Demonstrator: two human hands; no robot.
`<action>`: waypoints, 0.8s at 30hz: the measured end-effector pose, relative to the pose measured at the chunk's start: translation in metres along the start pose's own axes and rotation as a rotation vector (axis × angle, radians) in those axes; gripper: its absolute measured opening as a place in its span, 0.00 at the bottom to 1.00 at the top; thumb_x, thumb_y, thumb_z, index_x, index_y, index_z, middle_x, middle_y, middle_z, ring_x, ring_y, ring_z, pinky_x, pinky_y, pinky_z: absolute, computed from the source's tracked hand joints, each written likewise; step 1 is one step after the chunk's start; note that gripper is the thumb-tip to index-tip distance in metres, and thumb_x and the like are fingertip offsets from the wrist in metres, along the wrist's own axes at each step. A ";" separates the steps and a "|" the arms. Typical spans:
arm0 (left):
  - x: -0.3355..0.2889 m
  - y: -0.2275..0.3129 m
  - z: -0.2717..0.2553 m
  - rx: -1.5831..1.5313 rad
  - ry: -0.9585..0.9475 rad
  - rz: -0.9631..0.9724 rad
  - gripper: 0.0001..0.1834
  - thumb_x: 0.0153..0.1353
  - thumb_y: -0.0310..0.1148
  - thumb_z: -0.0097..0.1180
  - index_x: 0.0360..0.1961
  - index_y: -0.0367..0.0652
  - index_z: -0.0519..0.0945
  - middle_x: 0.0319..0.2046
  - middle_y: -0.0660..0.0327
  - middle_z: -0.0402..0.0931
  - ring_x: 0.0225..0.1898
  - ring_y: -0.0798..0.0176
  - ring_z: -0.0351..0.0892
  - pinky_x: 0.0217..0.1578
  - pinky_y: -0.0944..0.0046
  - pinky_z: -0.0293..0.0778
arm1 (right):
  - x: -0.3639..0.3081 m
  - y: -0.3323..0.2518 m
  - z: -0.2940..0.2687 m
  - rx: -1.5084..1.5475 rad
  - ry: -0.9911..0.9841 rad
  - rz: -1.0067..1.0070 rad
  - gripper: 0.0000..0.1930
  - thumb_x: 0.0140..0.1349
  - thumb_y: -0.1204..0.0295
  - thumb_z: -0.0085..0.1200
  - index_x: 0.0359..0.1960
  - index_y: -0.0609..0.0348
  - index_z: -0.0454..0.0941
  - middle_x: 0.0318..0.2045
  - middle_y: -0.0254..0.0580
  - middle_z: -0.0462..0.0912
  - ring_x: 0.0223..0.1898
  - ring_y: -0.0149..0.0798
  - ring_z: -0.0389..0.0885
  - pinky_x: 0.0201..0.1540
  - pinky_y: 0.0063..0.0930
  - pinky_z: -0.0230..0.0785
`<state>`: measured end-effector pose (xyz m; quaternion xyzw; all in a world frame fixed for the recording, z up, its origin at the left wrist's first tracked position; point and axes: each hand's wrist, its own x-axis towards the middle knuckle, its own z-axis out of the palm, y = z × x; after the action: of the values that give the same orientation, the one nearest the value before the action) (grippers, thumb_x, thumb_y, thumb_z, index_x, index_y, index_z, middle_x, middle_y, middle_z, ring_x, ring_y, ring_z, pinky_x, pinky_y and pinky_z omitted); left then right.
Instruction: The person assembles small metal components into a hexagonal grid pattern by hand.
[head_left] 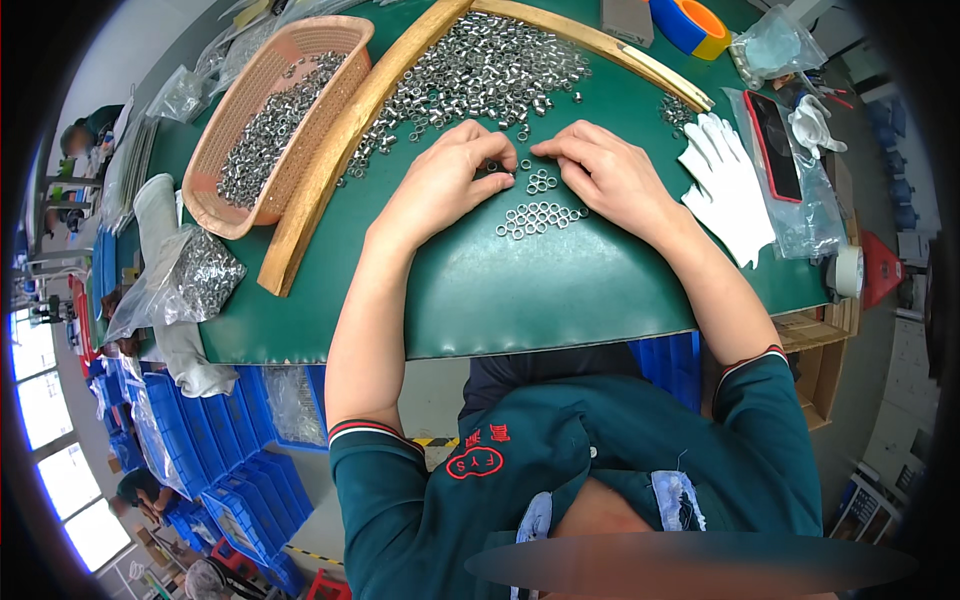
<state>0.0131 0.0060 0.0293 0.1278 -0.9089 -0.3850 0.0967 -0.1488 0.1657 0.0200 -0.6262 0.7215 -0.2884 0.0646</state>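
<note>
My left hand (455,182) is curled above the green tabletop, thumb and forefinger bent toward each other. Small metal rings (492,168) show in the gap between them; how many is hidden. Across from it, my right hand (615,178) has its forefinger stretched toward a single ring (526,164), thumb apart, nothing visible in its grasp. Between the hands lies a small cluster of rings (541,181). Nearer to me, more rings (538,221) sit flat, packed side by side in rows. A large loose heap of rings (480,70) spreads beyond my fingers.
Wooden strips (325,165) border the heap. Left are a pink basket (205,165) of metal parts and a filled clear bag (205,275). White gloves (728,190), a red-edged phone (772,145) and tape rolls (692,25) lie right. Blue crates (255,505) stand below the table.
</note>
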 end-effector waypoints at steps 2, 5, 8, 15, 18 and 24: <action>0.000 -0.003 -0.001 0.063 -0.015 0.040 0.08 0.56 0.32 0.63 0.35 0.44 0.79 0.34 0.59 0.74 0.42 0.57 0.76 0.45 0.60 0.72 | 0.000 -0.001 0.000 0.017 -0.004 0.014 0.13 0.60 0.74 0.50 0.45 0.50 0.81 0.38 0.35 0.79 0.45 0.40 0.79 0.47 0.35 0.73; 0.002 -0.001 -0.001 0.075 -0.015 0.026 0.08 0.56 0.31 0.63 0.35 0.44 0.79 0.34 0.59 0.74 0.42 0.57 0.76 0.45 0.60 0.72 | 0.000 0.000 0.000 0.018 -0.001 0.007 0.13 0.60 0.73 0.50 0.45 0.50 0.81 0.38 0.35 0.79 0.45 0.40 0.79 0.47 0.35 0.73; 0.003 0.002 0.003 0.019 0.010 0.010 0.07 0.55 0.31 0.63 0.34 0.44 0.79 0.34 0.59 0.74 0.42 0.57 0.75 0.45 0.60 0.71 | -0.001 0.001 0.001 0.011 -0.003 0.012 0.13 0.60 0.73 0.49 0.45 0.50 0.81 0.38 0.35 0.79 0.45 0.40 0.79 0.47 0.35 0.73; 0.002 0.000 0.002 0.139 0.013 0.112 0.08 0.54 0.33 0.64 0.34 0.44 0.82 0.34 0.59 0.74 0.44 0.57 0.74 0.46 0.60 0.71 | 0.000 0.000 0.000 0.023 -0.004 0.026 0.13 0.61 0.73 0.49 0.45 0.50 0.81 0.39 0.35 0.79 0.46 0.40 0.79 0.47 0.35 0.73; 0.002 0.000 0.001 0.155 -0.004 0.098 0.08 0.54 0.34 0.65 0.34 0.44 0.82 0.33 0.60 0.75 0.44 0.57 0.74 0.47 0.60 0.70 | 0.000 0.000 0.000 0.018 -0.005 0.024 0.13 0.61 0.73 0.49 0.45 0.50 0.82 0.39 0.35 0.79 0.46 0.40 0.79 0.47 0.35 0.73; 0.003 0.000 -0.010 0.028 0.078 -0.069 0.09 0.57 0.34 0.63 0.37 0.43 0.84 0.33 0.58 0.77 0.38 0.57 0.78 0.44 0.59 0.73 | -0.001 0.000 -0.001 0.002 -0.006 -0.001 0.13 0.61 0.73 0.49 0.45 0.51 0.81 0.39 0.36 0.79 0.46 0.40 0.79 0.47 0.36 0.73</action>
<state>0.0127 -0.0020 0.0360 0.1755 -0.9048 -0.3699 0.1170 -0.1488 0.1669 0.0205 -0.6272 0.7208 -0.2873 0.0672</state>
